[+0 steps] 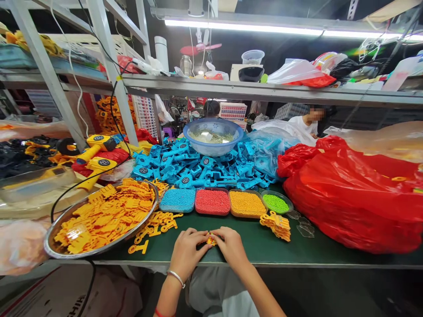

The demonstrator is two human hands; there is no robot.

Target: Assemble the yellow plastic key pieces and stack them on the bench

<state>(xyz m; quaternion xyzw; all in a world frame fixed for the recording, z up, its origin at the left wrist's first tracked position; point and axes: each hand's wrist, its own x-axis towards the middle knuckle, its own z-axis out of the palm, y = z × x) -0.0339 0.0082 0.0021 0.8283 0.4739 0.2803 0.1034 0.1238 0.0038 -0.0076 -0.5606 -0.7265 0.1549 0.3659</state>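
My left hand point(189, 249) and my right hand point(231, 246) meet over the front of the green table, fingertips pinched on a small yellow plastic piece point(212, 240). Fingers cover most of the piece, so its full shape is hidden. Just beyond them stand trays of small beads: blue point(177, 200), red point(212, 201), orange-yellow point(247, 203) and a round one of green point(276, 203). Loose yellow T-shaped parts point(140, 248) lie left of my left hand. To the right of my right hand sits a stack of yellow plastic parts point(276, 225).
A metal bowl point(53, 252) heaped with yellow parts is at the left. Behind the trays lies a pile of blue plastic parts point(198, 167), with a blue basin point(213, 137) on it. A large red bag point(353, 198) fills the right. A metal shelf point(231, 88) crosses overhead. A person point(306, 123) sits beyond.
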